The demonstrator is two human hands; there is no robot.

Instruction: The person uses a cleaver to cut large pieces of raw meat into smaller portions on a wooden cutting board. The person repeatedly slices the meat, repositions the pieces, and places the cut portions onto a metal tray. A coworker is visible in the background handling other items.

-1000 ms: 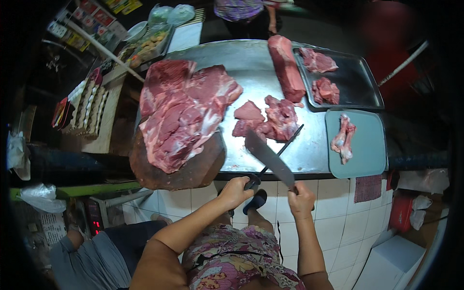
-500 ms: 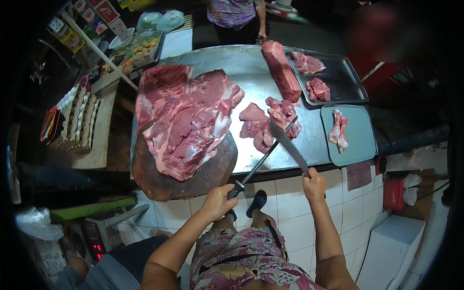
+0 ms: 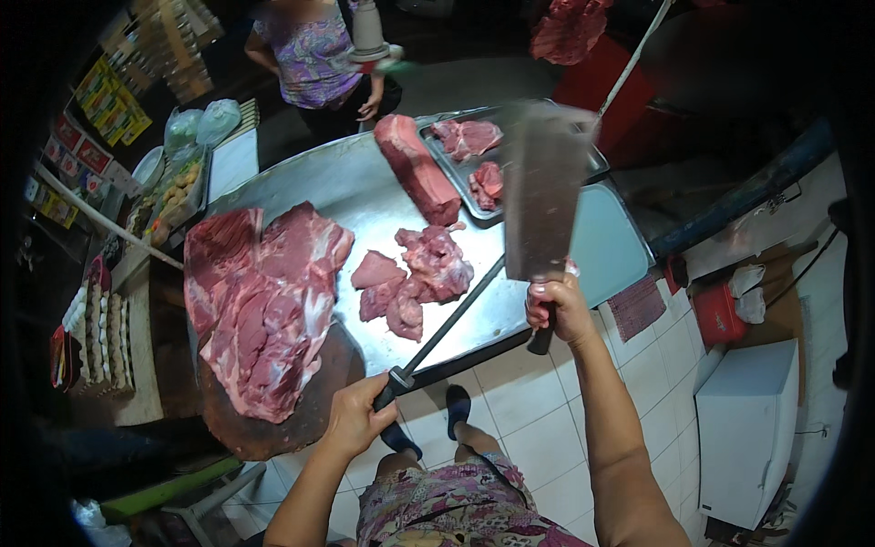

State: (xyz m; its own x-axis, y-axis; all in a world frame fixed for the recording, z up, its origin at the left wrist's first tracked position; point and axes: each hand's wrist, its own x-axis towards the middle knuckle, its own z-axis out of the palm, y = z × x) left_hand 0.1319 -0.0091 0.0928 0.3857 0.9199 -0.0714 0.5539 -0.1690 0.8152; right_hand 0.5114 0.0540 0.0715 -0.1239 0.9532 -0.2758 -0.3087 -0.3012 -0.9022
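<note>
The right hand [image 3: 558,305] is clenched round the handle of a broad cleaver [image 3: 545,187], raised blade-up above the desk [image 3: 365,191], its flat side blurred. The left hand [image 3: 355,415] is clenched round the handle of a long steel rod [image 3: 451,324], which slants up from the desk's near edge to touch the cleaver's lower edge just above the right fingers [image 3: 547,290]. The risk, as I judge it, lies there: the rod meets the blade very close to the knuckles, so a slip of the steel along the edge could run it into those fingers, and wet hands would make that likelier. The left fingers [image 3: 369,397] sit well down the rod, far from the blade. A raised cleaver could also drop toward the sandalled foot [image 3: 458,410] below if the grip loosened. On the desk, a large slab [image 3: 264,305] of raw meat drapes over a round wooden block [image 3: 314,410], smaller cuts [image 3: 415,278] lie near the rod's tip, and a long piece [image 3: 415,169] sits beside a tray [image 3: 447,159] of more meat. Another person [image 3: 319,55] stands beyond the desk.
</note>
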